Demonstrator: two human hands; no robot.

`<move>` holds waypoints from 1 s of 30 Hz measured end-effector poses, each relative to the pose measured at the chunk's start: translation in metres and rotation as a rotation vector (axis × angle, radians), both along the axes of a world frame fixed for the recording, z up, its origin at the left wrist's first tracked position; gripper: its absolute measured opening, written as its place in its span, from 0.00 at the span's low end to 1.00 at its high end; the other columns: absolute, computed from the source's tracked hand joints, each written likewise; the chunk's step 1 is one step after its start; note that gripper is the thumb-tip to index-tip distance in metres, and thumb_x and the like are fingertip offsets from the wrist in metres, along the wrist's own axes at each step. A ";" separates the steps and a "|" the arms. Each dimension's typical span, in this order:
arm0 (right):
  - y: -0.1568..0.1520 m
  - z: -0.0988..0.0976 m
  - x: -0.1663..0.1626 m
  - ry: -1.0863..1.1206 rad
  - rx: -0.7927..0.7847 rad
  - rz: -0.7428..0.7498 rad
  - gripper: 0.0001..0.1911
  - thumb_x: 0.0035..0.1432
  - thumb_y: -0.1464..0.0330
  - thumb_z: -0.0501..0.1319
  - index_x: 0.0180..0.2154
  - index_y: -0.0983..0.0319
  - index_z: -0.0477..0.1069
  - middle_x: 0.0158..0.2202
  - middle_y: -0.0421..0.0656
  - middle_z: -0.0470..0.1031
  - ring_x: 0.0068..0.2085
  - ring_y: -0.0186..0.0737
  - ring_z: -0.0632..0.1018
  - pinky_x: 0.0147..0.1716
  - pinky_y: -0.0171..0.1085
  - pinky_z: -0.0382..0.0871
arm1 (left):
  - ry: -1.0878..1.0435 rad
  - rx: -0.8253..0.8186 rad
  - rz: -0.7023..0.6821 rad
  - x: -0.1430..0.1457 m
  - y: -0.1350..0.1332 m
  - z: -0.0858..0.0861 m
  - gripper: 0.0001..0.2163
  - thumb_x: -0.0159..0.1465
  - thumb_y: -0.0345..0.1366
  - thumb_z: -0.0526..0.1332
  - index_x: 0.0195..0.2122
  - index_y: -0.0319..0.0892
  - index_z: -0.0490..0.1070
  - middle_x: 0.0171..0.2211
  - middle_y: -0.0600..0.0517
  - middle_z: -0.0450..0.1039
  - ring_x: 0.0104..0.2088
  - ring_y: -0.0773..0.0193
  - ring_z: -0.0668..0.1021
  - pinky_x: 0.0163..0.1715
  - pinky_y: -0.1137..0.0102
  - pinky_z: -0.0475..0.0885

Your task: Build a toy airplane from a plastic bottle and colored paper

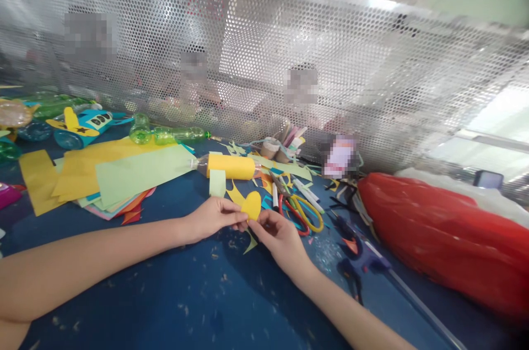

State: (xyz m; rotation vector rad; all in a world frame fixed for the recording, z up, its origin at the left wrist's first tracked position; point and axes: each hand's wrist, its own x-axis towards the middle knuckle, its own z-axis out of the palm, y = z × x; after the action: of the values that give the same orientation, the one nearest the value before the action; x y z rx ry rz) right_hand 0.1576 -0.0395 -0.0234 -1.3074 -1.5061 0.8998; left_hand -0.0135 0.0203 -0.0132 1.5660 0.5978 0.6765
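Between both hands I hold a yellow paper oval upright above the blue table. My left hand pinches its lower left edge, and my right hand pinches its lower right edge. Just beyond lies a clear plastic bottle wrapped in yellow paper, on its side, with a pale green paper piece by it. To the right of my hands are scissors with yellow handles and scissors with red handles, among markers and paper scraps.
Coloured paper sheets are stacked at left. Behind them stand green bottles and a blue and yellow bottle plane. A hot glue gun and red plastic bag lie at right. A perforated metal screen edges the table.
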 end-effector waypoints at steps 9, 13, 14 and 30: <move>0.001 0.000 0.001 0.022 -0.018 -0.004 0.17 0.49 0.55 0.63 0.24 0.60 0.63 0.20 0.35 0.64 0.22 0.32 0.66 0.21 0.32 0.61 | 0.033 -0.024 -0.014 -0.001 0.003 -0.006 0.09 0.55 0.39 0.63 0.29 0.37 0.76 0.25 0.51 0.75 0.28 0.66 0.75 0.33 0.72 0.69; 0.001 0.003 -0.001 0.009 -0.029 -0.007 0.16 0.48 0.56 0.63 0.24 0.61 0.65 0.20 0.36 0.65 0.22 0.31 0.65 0.21 0.31 0.60 | 0.010 -0.002 -0.005 -0.001 0.003 -0.006 0.09 0.56 0.38 0.62 0.28 0.37 0.75 0.24 0.52 0.74 0.28 0.67 0.74 0.34 0.72 0.68; 0.001 0.003 -0.001 0.013 -0.029 -0.014 0.16 0.48 0.56 0.63 0.23 0.61 0.65 0.20 0.35 0.64 0.22 0.31 0.65 0.21 0.31 0.60 | 0.008 0.008 -0.002 -0.001 0.003 -0.006 0.09 0.56 0.38 0.62 0.27 0.37 0.75 0.24 0.52 0.74 0.27 0.67 0.74 0.33 0.72 0.68; 0.003 0.000 0.002 0.082 -0.041 -0.047 0.14 0.52 0.57 0.61 0.30 0.62 0.69 0.24 0.38 0.68 0.22 0.32 0.67 0.23 0.32 0.64 | 0.037 -0.006 0.151 0.002 -0.001 -0.003 0.08 0.56 0.38 0.62 0.26 0.37 0.70 0.23 0.54 0.70 0.26 0.68 0.71 0.31 0.73 0.66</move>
State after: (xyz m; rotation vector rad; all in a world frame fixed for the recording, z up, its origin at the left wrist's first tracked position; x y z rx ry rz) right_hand 0.1598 -0.0365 -0.0231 -1.3144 -1.3943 0.9477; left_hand -0.0117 0.0192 -0.0160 1.5415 0.7507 0.7592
